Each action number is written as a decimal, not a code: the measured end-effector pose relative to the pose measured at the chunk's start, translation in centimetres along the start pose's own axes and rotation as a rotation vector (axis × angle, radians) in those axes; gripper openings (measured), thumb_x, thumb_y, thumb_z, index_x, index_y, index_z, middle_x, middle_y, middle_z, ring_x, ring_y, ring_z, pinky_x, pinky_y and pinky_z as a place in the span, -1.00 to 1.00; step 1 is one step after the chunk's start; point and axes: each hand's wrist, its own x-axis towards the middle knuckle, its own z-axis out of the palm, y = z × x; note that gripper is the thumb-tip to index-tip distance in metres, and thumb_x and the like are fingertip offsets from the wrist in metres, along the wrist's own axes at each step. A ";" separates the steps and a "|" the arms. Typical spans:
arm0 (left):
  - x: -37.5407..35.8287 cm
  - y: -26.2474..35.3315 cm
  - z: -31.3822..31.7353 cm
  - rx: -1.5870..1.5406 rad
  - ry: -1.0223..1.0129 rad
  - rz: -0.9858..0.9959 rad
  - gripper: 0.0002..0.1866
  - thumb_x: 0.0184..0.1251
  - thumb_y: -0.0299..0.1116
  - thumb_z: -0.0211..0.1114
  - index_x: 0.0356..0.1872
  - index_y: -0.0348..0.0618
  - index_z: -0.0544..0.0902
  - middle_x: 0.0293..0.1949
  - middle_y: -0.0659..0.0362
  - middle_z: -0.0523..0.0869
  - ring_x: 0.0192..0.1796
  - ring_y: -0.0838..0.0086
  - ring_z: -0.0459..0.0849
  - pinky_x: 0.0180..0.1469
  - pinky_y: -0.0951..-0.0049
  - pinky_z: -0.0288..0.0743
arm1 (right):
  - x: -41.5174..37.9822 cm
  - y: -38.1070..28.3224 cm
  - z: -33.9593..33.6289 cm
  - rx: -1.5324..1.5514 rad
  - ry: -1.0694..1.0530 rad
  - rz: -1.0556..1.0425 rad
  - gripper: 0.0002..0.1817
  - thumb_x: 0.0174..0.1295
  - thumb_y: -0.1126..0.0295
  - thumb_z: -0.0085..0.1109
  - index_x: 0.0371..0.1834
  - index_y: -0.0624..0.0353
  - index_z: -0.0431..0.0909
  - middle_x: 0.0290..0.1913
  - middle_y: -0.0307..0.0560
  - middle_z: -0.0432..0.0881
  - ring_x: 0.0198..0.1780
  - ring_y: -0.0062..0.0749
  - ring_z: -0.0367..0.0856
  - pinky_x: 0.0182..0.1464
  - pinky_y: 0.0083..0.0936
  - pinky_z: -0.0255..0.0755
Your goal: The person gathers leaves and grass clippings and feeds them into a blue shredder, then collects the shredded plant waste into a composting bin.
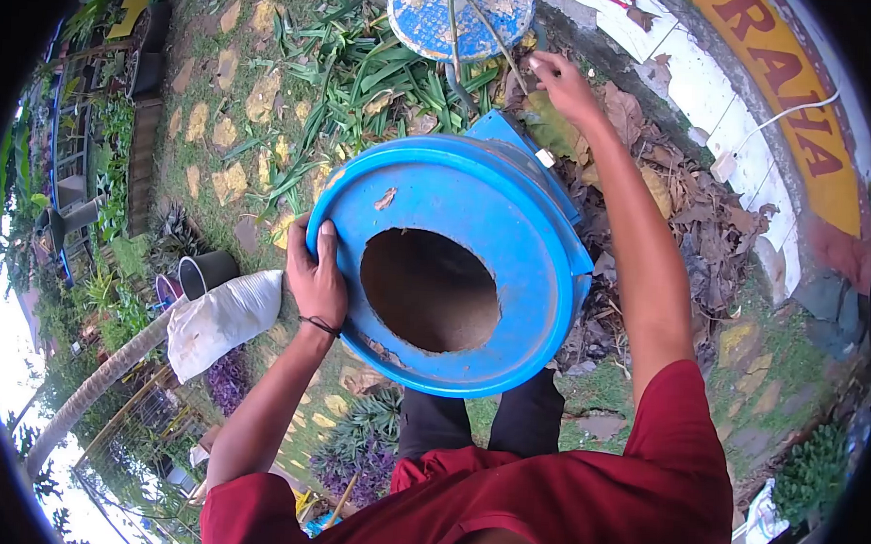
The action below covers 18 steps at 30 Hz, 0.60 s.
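Observation:
A blue plastic drum (531, 305) stands tilted in front of me, a large rough-edged round hole in its lid-like top. My left hand (320, 279) is closed on the left rim, with the thumb on top and the fingers over the edge. Past the far right side of the drum, my right hand (563, 83) is stretched out, its fingers loosely bent and partly apart. It is beside one of two long thin rods (487, 26) that cross a blue round stool (422, 19). I see nothing held in it. The seat is flecked with pale, peeling patches.
Cut green leaves (366, 75) lie left of the stool. Dry brown leaves (690, 234) are heaped along a white tiled edge (706, 89) at right. A white sack (224, 326) and a dark pot (208, 274) stand at left. Red-handled pliers or shears (622, 2) lie on the tiles.

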 end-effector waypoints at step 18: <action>0.4 -0.8 -2.8 -0.280 -0.059 0.141 -0.64 0.45 -0.19 0.16 0.13 -0.17 0.57 -0.07 0.00 0.56 -0.03 0.19 0.58 0.08 0.34 0.44 | -35.9 -22.0 5.7 0.131 0.378 0.170 -0.21 0.43 0.00 0.07 0.50 0.25 -0.02 0.35 0.15 0.32 0.33 -0.16 0.33 0.37 -0.26 0.18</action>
